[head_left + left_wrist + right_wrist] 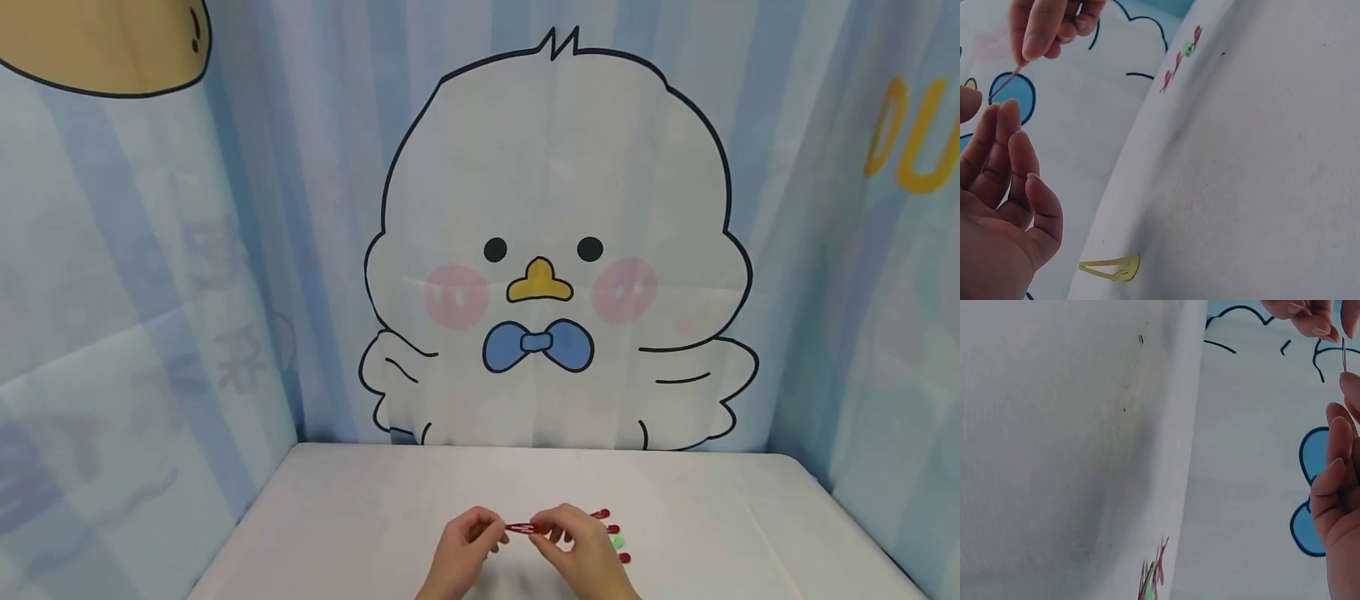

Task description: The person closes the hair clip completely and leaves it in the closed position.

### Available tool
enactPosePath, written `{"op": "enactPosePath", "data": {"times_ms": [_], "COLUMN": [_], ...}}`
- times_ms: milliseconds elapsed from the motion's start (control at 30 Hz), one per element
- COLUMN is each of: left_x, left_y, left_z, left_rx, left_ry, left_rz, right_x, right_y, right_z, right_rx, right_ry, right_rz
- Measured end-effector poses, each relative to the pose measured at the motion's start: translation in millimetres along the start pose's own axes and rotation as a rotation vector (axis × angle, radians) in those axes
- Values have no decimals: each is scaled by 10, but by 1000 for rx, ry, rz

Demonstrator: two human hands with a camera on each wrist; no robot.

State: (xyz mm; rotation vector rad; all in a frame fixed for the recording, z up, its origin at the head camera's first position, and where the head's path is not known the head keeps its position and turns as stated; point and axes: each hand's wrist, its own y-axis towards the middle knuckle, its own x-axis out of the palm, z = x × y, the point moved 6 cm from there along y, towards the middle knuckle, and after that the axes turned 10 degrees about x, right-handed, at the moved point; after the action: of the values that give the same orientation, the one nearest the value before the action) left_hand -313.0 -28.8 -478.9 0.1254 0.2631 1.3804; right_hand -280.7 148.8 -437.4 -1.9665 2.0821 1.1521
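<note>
A red snap hair clip [521, 528] is held level between both hands above the white table. My left hand [462, 546] pinches its narrow end between thumb and finger. At the wider end, my right hand [581, 550] grips it with thumb and fingertips, which partly cover that end. Seen from the left wrist, the clip [1007, 81] is a thin red strip stretching from the right hand's fingers down to the left hand's fingertips. A yellow snap clip [1133, 267] lies on the table below the left hand.
Beside the right hand, several red clips [626, 557] and a green clip [618, 542] lie in a row on the table [360, 517], partly hidden by that hand. A curtain [555, 167] with a cartoon bird hangs behind the table, and fabric walls stand on both sides.
</note>
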Motion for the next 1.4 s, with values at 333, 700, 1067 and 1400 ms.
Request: {"op": "enactPosePath", "data": {"times_ms": [333, 700, 1067, 1400], "left_x": [-222, -485, -618, -622], "left_y": [54, 155, 184, 195], "left_z": [41, -55, -153, -221], "left_rx": [13, 16, -17, -38], "left_ry": [79, 172, 272, 325], "left_rz": [-1, -98, -256, -310], "right_x": [-162, -380, -523, -601], "right_y": [28, 24, 7, -49], "right_z": [66, 247, 551, 796], "right_rx": [-6, -3, 293, 401], "right_ry": [-30, -73, -123, -186], "right_rz": [58, 116, -10, -87]}}
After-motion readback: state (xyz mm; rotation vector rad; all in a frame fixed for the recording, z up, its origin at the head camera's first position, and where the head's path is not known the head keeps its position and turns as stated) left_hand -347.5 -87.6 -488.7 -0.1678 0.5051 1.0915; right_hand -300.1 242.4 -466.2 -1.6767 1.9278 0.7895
